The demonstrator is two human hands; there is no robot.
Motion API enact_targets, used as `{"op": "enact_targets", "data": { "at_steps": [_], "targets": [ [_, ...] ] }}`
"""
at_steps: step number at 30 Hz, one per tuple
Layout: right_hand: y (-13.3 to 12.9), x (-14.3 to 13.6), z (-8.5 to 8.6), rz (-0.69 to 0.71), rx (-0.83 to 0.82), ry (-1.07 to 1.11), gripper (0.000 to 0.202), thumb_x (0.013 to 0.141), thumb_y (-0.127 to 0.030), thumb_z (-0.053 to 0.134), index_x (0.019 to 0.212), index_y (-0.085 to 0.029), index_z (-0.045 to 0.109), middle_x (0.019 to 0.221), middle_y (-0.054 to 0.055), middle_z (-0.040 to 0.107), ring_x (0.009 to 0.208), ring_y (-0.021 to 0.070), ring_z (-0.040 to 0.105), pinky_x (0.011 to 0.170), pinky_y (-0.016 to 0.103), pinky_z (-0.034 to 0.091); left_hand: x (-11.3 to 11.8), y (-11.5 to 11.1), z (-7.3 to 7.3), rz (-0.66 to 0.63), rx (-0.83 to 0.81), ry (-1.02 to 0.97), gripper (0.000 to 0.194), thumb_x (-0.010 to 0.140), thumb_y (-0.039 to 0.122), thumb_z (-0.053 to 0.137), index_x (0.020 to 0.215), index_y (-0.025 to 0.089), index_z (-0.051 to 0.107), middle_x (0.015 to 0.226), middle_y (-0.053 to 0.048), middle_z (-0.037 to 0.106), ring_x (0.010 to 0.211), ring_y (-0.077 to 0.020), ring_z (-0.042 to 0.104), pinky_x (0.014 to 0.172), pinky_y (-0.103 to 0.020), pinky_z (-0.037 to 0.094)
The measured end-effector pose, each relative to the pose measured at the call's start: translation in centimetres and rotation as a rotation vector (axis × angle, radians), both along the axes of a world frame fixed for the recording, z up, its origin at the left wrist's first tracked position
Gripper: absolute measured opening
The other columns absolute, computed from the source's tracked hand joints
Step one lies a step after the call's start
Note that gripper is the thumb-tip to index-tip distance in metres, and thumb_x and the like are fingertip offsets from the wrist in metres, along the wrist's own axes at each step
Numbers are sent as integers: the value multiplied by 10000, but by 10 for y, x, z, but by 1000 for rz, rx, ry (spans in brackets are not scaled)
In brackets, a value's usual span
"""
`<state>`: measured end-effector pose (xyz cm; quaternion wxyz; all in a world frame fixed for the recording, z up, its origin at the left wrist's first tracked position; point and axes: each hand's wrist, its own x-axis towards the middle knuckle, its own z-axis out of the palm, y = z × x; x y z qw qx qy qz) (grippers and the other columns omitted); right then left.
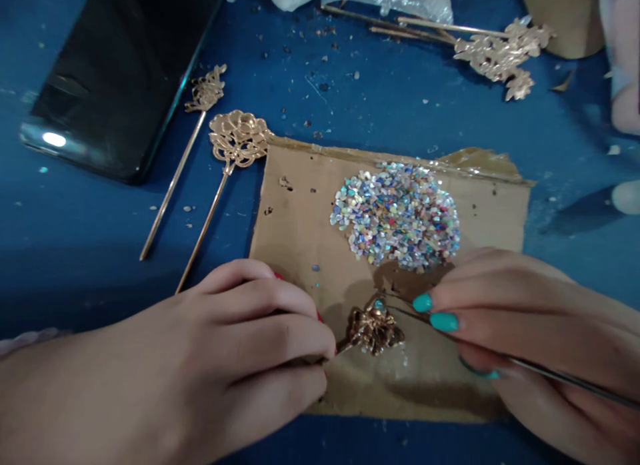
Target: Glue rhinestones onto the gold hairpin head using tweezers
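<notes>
My left hand point(260, 345) is closed round the stem of a gold hairpin, its fingers hiding most of the stem. The hairpin's flower-shaped head point(377, 330) sticks out to the right over a piece of brown cardboard point(295, 232). In my right hand point(530, 312) is a thin dark metal tool point(550, 372), pinched between the fingers. Its fine tip reaches the top of the flower, by a small bluish chip point(380, 306). Whether tip and chip touch, I cannot tell. Just above lies a pile of shiny multicoloured chips point(400, 215) on the cardboard.
Two gold hairpins, one small-headed point(175, 175) and one with an openwork head point(240, 138), lie left of the cardboard. A black phone point(120, 72) is at upper left. More gold hairpins point(500, 52) and a clear plastic bag point(395, 2) lie at the back. Crumbs dot the blue tabletop point(280, 72).
</notes>
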<state>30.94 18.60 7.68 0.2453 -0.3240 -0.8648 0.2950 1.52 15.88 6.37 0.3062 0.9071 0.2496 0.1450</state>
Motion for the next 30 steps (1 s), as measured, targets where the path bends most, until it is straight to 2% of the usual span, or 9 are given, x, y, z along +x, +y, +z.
{"op": "enact_targets", "data": {
  "at_steps": [8,15,20,25,27,30],
  "targets": [
    [-3,10,-4,28,-14,-40,137,1037,-332,531,1154,-270,568,1023,25,675,938,148,697,945,322,564,-1,0,0,-22,16,5,180,1019,231,554,1088,302,705,1145,19,720,1118,-161,646,1047,-290,505],
    [-10,16,-1,-19,-23,-100,158,1040,-397,517,1128,-300,605,1073,0,667,1045,131,672,1028,286,528,0,0,0,-6,21,13,200,1020,204,550,1140,286,688,1132,15,731,1098,-160,658,1036,-296,508],
    [-8,11,-2,-9,-31,-66,128,1040,-387,531,1112,-290,575,1056,-11,663,1013,100,672,1006,248,528,0,0,0,-12,18,4,177,1025,239,550,1115,293,692,1140,23,731,1103,-160,656,1032,-299,513],
    [-7,9,-2,-28,-24,-65,112,1035,-380,552,1102,-294,577,1054,-30,663,1018,84,666,1023,226,522,0,0,-1,-12,33,13,210,1030,202,523,1116,294,693,1154,25,728,1107,-155,650,1040,-294,502],
    [-9,11,-1,-40,-23,-53,112,1037,-379,545,1098,-293,582,1047,-25,670,1008,91,671,1021,229,527,0,0,-1,-10,31,6,214,1033,202,520,1139,278,689,1150,13,728,1104,-160,650,1042,-297,499],
    [-12,12,-1,-52,-40,-30,82,1023,-296,565,1089,-276,609,1051,5,678,998,132,677,1023,277,540,1,-1,-1,-3,17,-9,204,1030,200,533,1153,262,684,1136,4,730,1101,-161,651,1055,-296,487]
  ]
}}
